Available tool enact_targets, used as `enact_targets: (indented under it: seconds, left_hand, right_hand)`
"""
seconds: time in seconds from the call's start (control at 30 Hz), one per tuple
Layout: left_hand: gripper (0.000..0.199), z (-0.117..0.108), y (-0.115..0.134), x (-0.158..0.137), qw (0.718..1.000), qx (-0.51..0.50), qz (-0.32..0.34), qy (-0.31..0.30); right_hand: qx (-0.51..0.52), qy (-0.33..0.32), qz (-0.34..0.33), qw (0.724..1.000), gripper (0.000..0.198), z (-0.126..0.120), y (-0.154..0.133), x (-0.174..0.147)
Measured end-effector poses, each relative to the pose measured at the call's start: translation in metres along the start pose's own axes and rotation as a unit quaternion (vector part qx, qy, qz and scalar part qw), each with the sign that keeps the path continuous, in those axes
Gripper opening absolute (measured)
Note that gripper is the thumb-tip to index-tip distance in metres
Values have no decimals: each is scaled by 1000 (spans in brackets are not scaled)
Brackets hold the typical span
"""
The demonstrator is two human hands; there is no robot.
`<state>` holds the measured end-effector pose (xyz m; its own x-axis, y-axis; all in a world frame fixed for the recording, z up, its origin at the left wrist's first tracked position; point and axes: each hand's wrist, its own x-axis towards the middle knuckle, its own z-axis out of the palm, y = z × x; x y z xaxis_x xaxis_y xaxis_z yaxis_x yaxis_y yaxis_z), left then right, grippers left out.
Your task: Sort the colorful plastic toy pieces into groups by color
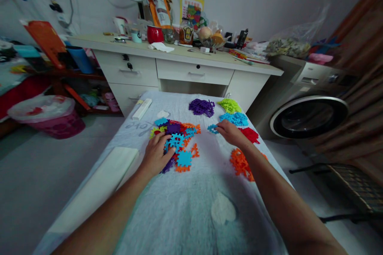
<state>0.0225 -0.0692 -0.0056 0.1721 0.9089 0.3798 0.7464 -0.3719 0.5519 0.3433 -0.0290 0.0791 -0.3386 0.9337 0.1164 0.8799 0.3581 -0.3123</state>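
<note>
My right hand [229, 132] pinches a blue interlocking toy piece [212, 128] by its right end, just left of the blue pile [235, 119]. My left hand [157, 153] rests at the left side of a mixed heap of toothed pieces, thumb and fingers apart, touching blue pieces [176, 141]. That heap also holds orange pieces [195, 150], a purple piece [172, 128] and a flat blue square piece [184, 158]. Sorted piles lie to the right: purple [201, 107], lime green [230, 105], red [250, 134] and orange [241, 163], the last partly behind my right forearm.
A cloth-covered table [191, 207] carries the pieces. A white box [142, 109] lies at its far left and a long white panel [98, 183] along its left edge. Beyond stands a cluttered white desk [194, 69]; a washing machine [305, 99] is at right, a pink bin [50, 117] at left.
</note>
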Motion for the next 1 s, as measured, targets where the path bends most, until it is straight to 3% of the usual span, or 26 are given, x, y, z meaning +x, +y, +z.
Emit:
enact_targets:
  seconds: [0.1,0.2,0.33,0.57,0.77,0.9,1.0]
  left_hand:
    - [43,0,0,0,1000,2,-3,-5]
    - [43,0,-1,0,1000,6,-6,-6]
    - [44,0,-1,1,1000,6,-6,-9]
    - [42,-1,0,1,1000,3,-6,-5]
    - [43,1,-1,0,1000,5,-8,0]
    - [44,0,0,0,1000,-2,-6,-2]
    - [42,-1,1,0,1000,-8,-5,4]
  right_hand:
    - [35,85,135,987,20,-11,40,15]
    - [87,186,282,937,19,-16,77,29]
    - [140,212,376,891,25,-16,104,43]
    - [56,180,393,900,14,-14,107,46]
    - [-8,193,378,905,18,-15,98,37]
    - [-47,207,337,917,24,-16,77,29]
    - [-39,206,268,940,23,-11,51,23]
